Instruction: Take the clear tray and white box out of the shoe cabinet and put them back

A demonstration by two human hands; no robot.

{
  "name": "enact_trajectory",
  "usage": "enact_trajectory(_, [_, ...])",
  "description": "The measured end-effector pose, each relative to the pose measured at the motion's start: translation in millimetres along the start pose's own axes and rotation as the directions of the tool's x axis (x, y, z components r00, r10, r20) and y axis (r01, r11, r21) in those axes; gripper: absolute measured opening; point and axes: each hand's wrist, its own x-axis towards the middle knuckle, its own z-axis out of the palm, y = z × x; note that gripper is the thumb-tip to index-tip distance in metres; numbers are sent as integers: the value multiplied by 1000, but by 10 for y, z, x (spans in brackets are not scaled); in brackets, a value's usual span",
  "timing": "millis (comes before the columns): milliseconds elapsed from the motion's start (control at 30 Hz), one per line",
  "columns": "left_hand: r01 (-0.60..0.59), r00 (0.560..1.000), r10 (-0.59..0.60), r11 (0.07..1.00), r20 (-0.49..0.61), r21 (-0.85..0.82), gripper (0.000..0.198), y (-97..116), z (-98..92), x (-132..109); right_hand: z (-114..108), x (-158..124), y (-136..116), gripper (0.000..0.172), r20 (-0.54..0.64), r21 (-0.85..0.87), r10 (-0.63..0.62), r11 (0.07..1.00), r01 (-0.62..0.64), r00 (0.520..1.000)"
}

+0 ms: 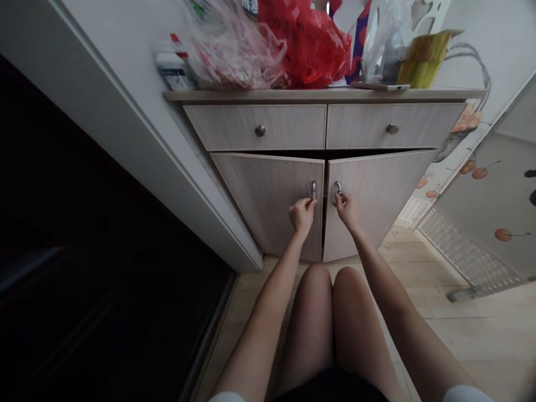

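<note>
A pale wood-grain cabinet has two lower doors, both standing slightly ajar with a dark gap along their tops. My left hand [302, 215] pinches the metal handle [314, 187] of the left cabinet door [268, 192]. On the right cabinet door [377, 195], the matching handle [337, 186] is gripped by the fingers of my right hand [347, 210]. The cabinet's inside is hidden behind the doors. Above them are two shut drawers with round knobs, the left knob [260, 130] and the right knob [392, 129].
On the cabinet top [259, 96] lie a clear pinkish plastic bag [234, 50], a red plastic bag [310, 47], a white bottle [173, 70], a phone [380, 86] and a yellow packet [425, 58]. A dark door [84, 251] stands left; a cherry-patterned panel [481, 206] stands right.
</note>
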Motion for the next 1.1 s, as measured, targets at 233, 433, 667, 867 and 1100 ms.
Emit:
enact_trajectory(233, [17,999,-19,998,30,66,21,23,180,243,218,262,-25,44,5,-8,27,1000,-27,1000])
enact_trajectory(433, [30,998,-35,996,51,88,21,70,221,344,309,380,-1,47,-41,-52,2,999,-4,999])
enact_trajectory(667, [50,997,-55,993,50,110,23,61,290,461,323,475,-69,48,-17,-145,60,988,-62,998])
enact_trajectory(867, [54,996,-62,991,65,120,24,59,334,535,325,545,-120,46,-16,-184,105,977,-106,994])
enact_trajectory(1100, [61,995,-69,992,66,113,24,76,326,540,361,569,-139,45,-5,-165,163,973,-162,987])
